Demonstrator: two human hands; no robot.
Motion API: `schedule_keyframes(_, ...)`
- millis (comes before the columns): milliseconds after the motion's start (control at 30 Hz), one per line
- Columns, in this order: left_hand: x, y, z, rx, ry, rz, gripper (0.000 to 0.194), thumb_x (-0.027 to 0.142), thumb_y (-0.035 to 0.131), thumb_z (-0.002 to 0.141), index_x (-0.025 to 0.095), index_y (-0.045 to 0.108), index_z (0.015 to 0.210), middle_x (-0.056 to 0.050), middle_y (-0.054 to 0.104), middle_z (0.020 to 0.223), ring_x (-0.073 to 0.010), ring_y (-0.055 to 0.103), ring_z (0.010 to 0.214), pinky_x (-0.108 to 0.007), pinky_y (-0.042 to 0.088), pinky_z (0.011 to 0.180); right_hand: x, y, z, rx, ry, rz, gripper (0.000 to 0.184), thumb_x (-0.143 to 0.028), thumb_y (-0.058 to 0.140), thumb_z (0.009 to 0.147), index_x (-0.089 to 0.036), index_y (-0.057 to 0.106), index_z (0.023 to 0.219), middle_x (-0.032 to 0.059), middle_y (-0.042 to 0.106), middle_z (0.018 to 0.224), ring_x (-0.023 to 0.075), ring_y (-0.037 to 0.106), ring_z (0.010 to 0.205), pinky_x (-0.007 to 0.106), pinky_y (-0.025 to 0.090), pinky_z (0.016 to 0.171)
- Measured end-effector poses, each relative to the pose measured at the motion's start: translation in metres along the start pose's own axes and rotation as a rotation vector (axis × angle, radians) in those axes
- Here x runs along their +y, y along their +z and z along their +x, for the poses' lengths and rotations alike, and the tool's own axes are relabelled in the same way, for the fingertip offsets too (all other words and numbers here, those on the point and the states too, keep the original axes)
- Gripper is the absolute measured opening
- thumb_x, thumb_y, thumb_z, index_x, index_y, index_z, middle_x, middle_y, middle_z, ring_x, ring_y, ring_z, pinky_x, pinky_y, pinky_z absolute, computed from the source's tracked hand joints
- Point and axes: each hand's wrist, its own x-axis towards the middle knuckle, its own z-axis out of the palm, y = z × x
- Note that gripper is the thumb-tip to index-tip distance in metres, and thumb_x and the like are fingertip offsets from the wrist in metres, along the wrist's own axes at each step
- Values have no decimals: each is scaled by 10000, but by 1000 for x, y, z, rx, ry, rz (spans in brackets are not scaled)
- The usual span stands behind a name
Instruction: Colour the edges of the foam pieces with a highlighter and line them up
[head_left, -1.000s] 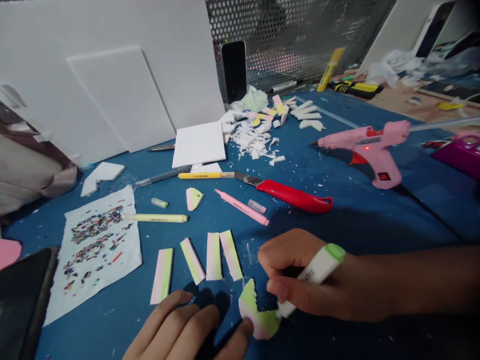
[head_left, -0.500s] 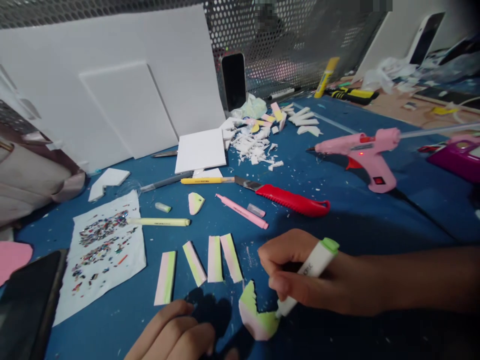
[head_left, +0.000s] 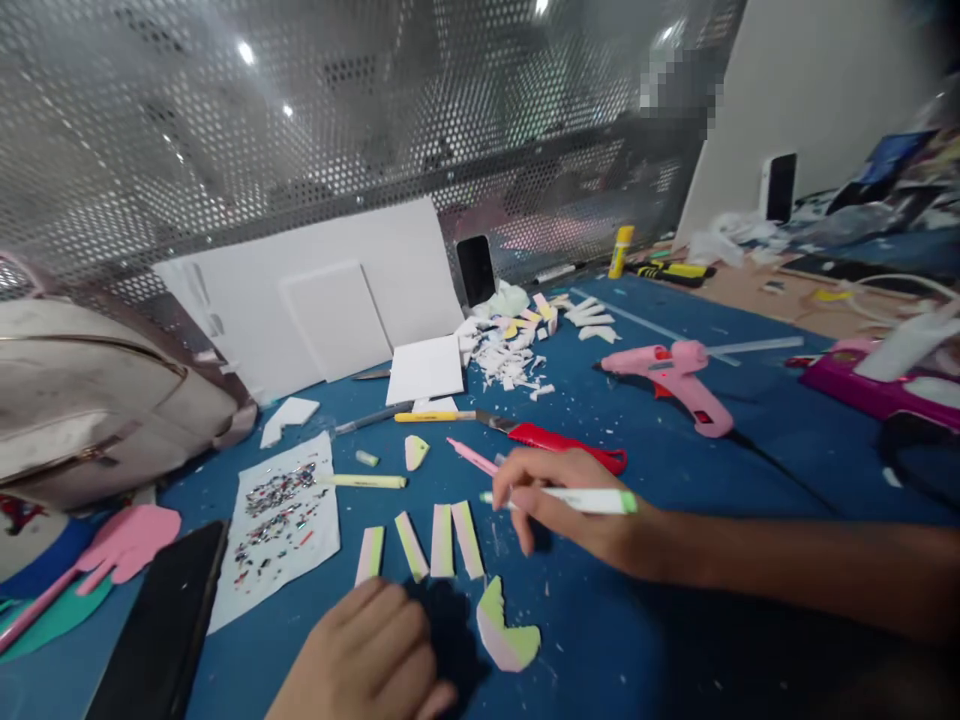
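Note:
My right hand is closed on a white marker with a green end, held level above the blue table, apart from the paper pieces. A curved pink-and-green foam piece lies below it, untouched. My left hand rests at the bottom edge with its fingers curled, holding nothing I can see, just left of that piece. Several pink-and-green strips lie in a row above my left hand.
A red utility knife, pink pen, yellow pens and a pink glue gun lie further back. A sheet with glitter bits, a dark phone, a beige bag and white boards stand left and behind.
My right hand lifted the marker off the curved piece and swung it level, up and leftward. My left hand let go of the piece. The camera tilted up.

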Motion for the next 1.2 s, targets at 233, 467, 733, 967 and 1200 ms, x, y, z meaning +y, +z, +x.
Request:
schedule_keyframes(233, -23, -20, 38, -25, -206, -160, 204, 63, 373, 1022, 184, 535, 998, -14, 621, 886, -98, 584, 775, -191, 487, 673, 3, -45, 20, -155, -143, -512, 85, -185, 623, 931, -204, 657, 1007, 81, 681, 1121, 251, 566, 1075, 384, 392, 907)
schedule_keyframes(467, 32, -60, 31, 102, 152, 51, 217, 44, 447, 979, 141, 627, 1052, -51, 689, 975, -156, 577, 865, -331, 478, 862, 7, -43, 10, -229, -187, -734, 134, -293, 632, 989, -163, 648, 1016, 39, 653, 1028, 210, 617, 963, 408, 510, 875)
schedule_keyframes(733, 36, -39, 13, -154, -244, -364, 283, 143, 370, 1016, 217, 640, 1056, -50, 688, 1015, -161, 609, 877, -284, 476, 776, -6, -31, 9, -236, -264, -732, 197, -352, 636, 1008, -158, 666, 1021, 41, 672, 1015, 183, 651, 907, 379, 563, 828)
schedule_keyframes(967, 0, -7, 24, -132, -728, -1010, 409, 476, 443, 1034, 192, 526, 1315, -120, 710, 1097, -166, 684, 831, -286, 560, 713, -24, -5, 20, -51, -341, -495, 96, -247, 628, 993, -192, 554, 1019, 36, 645, 1032, 168, 608, 924, 329, 500, 850)
schedule_keyframes(1200, -18, 7, 38, -91, -855, -1238, 434, 558, 559, 980, 139, 651, 914, -46, 673, 750, -104, 618, 653, -241, 513, 673, -33, 16, 33, -40, -426, -313, 114, -241, 695, 941, -216, 597, 994, 40, 670, 1036, 201, 591, 992, 354, 438, 908)
